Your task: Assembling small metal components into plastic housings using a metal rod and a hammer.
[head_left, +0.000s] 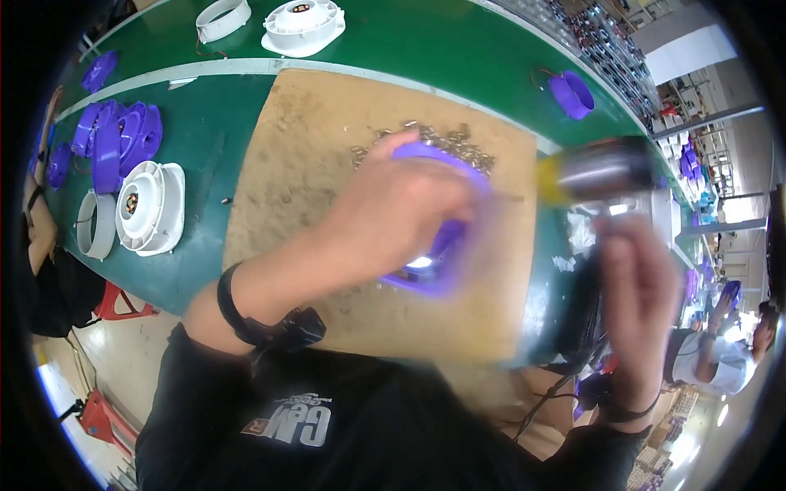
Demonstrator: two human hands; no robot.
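My left hand (401,209) grips a purple plastic fan housing (446,278) over the brown board (295,147). The housing is smeared by motion, and my fingers hide much of its middle. Its upper edge shows beyond my knuckles. To the right, my right hand (637,282) is raised and closed round a mallet (594,170), whose blurred head has a yellow end facing left and a dark end facing right. Apart from the housing, the mallet head hangs in the air. Just behind the housing lies a pile of small metal parts (471,151).
Purple fan parts (119,143), a white fan (151,209) and a white ring (97,225) stand on the green table (196,270) at left. Farther back are another white fan (303,29) and a purple ring (571,94). A co-worker (716,360) is at right.
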